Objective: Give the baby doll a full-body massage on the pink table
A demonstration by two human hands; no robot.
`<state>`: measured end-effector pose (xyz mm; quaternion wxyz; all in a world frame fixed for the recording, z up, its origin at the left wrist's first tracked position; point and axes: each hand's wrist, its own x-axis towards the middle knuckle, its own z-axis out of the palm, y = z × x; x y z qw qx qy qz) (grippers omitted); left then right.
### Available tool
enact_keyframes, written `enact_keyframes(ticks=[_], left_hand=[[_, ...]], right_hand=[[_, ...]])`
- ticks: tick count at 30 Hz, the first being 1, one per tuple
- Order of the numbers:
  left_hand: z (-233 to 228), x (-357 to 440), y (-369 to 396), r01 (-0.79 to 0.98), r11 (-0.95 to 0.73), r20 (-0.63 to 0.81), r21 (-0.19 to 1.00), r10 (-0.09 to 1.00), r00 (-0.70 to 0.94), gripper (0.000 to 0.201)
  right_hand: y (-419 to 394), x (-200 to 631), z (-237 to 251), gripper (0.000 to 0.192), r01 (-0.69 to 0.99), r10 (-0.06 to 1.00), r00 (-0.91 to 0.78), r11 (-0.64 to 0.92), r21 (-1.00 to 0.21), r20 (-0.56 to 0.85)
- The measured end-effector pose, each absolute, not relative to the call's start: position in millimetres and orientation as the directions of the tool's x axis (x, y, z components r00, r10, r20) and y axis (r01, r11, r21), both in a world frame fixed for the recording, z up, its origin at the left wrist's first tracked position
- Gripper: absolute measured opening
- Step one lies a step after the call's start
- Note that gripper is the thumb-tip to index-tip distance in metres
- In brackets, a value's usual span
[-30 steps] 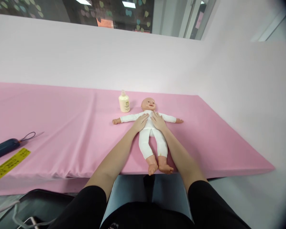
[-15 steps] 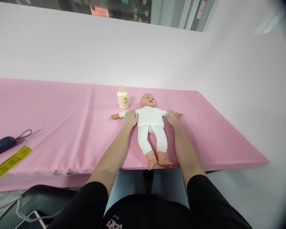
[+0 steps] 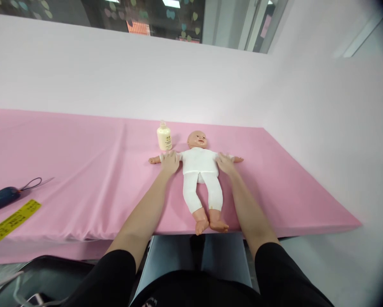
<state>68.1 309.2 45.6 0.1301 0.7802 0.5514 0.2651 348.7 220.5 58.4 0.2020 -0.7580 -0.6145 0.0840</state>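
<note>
A baby doll point(image 3: 200, 161) in white clothes lies on its back on the pink-covered table, arms spread and feet at the front edge. My left hand point(image 3: 170, 161) lies across the doll's outstretched arm on the left, with its fingers laid over the white sleeve. On the other side, my right hand point(image 3: 225, 162) rests on the doll's upper arm close to the shoulder, fingers extended. The doll's two hands stick out beyond mine. Just behind my left hand stands a bottle point(image 3: 164, 136) of pale yellow liquid, upright.
The pink cover point(image 3: 82, 170) spreads over the long table, which meets a white wall. A dark blue object with a cord loop point(image 3: 2, 199) and a yellow printed strip point(image 3: 14, 222) lie at the left. A black tray-like thing point(image 3: 47, 273) with a cable sits below the table edge.
My right hand has slid inward along the doll's arm toward its shoulder. My left hand has shifted slightly outward toward the doll's wrist. The view has tilted up a little.
</note>
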Motion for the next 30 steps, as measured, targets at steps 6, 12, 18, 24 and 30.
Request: enact_keyframes(ticks=[6, 12, 18, 24, 30], left_hand=[[36.2, 95.5, 307.8, 0.508, -0.551, 0.215, 0.662, 0.789, 0.576, 0.064], [26.7, 94.4, 312.9, 0.486, -0.584, 0.25, 0.65, 0.768, 0.59, 0.063], [23.7, 93.8, 320.2, 0.486, -0.59, 0.221, 0.645, 0.752, 0.621, 0.069], [26.5, 93.3, 319.1, 0.503, -0.607, 0.217, 0.615, 0.744, 0.632, 0.069], [43.5, 99.6, 304.9, 0.601, -0.548, 0.113, 0.582, 0.786, 0.607, 0.073]], right_hand=[[183.5, 265.3, 84.7, 0.06, 0.884, 0.965, -0.262, 0.231, -0.407, -0.02], [111.4, 231.9, 86.6, 0.053, 0.725, 0.765, -0.644, 0.61, -0.319, -0.003], [72.7, 231.7, 89.1, 0.047, 0.616, 0.651, -0.758, 0.703, -0.355, -0.028], [141.2, 257.4, 85.5, 0.052, 0.704, 0.774, -0.63, 0.605, -0.372, 0.067], [218.2, 280.0, 68.9, 0.058, 0.834, 0.984, -0.095, 0.162, -0.528, 0.152]])
